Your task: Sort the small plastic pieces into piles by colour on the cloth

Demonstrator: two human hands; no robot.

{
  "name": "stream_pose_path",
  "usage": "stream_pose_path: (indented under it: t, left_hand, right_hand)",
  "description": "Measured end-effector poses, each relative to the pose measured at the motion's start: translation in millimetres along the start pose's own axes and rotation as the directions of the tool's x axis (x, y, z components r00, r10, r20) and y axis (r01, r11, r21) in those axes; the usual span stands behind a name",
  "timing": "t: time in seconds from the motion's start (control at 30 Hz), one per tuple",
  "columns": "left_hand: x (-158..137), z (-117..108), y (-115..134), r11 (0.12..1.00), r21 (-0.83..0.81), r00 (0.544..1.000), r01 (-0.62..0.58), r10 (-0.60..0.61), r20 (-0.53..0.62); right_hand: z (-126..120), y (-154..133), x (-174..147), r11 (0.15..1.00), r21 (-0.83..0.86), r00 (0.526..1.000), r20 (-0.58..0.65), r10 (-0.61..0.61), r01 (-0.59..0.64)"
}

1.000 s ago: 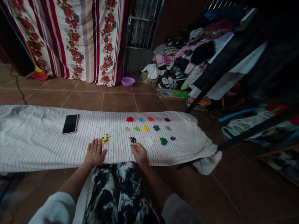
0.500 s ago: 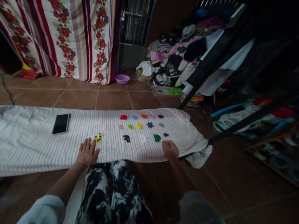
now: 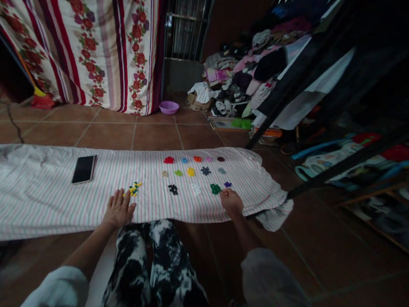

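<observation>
My left hand [image 3: 117,208] lies flat with spread fingers on the striped cloth [image 3: 62,204]. Its fingertips are beside a mixed heap of small yellow and green pieces [image 3: 133,189]. Close to the dark green heap [image 3: 215,188] and the small purple heap [image 3: 227,184], my right hand [image 3: 232,201] is closed with its fingers curled. What it holds, if anything, is too small to make out. Further heaps sorted by colour lie in rows, among them red [image 3: 169,160], yellow [image 3: 191,172], black [image 3: 172,189] and white [image 3: 196,189].
A phone [image 3: 83,169] rests on the cloth at the left. Beyond the table are a floral curtain [image 3: 107,46], a purple basin [image 3: 169,108] and a clothes pile [image 3: 239,70]. A dark slanted post [image 3: 270,116] rises by the table's right end.
My right hand has shifted slightly up and left, nearer the dark green heap, its fingers still closed. My left hand has stayed in place beside the mixed heap.
</observation>
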State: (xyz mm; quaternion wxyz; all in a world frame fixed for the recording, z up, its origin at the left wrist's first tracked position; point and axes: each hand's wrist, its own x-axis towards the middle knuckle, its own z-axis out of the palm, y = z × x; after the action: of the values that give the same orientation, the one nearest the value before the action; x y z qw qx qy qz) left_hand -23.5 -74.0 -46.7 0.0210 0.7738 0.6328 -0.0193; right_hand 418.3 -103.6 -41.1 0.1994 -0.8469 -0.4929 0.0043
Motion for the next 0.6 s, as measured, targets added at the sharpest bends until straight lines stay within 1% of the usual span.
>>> stream_pose_path:
  t: [0.13,0.2,0.27,0.37,0.47,0.53,0.6]
  left_hand:
    - [0.1,1.5,-0.5,1.0,-0.004,0.999,-0.008,0.008,-0.032]
    - [0.7,3.6,-1.4,1.0,-0.01,0.999,-0.013,0.013,-0.048]
    - [1.6,5.8,-2.2,1.0,-0.022,0.999,-0.014,0.013,-0.052]
    - [2.4,8.2,-3.3,0.999,-0.031,0.998,-0.014,0.012,-0.059]
    - [2.0,9.7,-4.0,0.999,-0.027,0.997,-0.018,0.016,-0.074]
    - [1.4,10.7,-4.5,0.999,-0.023,0.996,-0.023,0.021,-0.092]
    - [1.0,11.8,-5.1,0.999,-0.024,0.993,-0.03,0.027,-0.111]
  right_hand:
    - [7.5,6.5,2.4,0.987,0.126,0.993,-0.078,-0.091,0.1]
    - [10.3,8.5,3.5,0.974,0.173,0.986,-0.096,-0.133,0.148]
    - [11.7,9.5,4.6,0.967,0.192,0.984,-0.093,-0.155,0.17]
    - [11.6,10.0,5.2,0.962,0.204,0.983,-0.076,-0.167,0.179]
    - [10.3,10.1,3.7,0.965,0.216,0.988,-0.072,-0.136,0.148]
    - [9.4,9.1,1.7,0.966,0.221,0.989,-0.088,-0.118,0.135]
    - [8.7,5.3,-0.3,0.963,0.228,0.985,-0.128,-0.12,0.147]
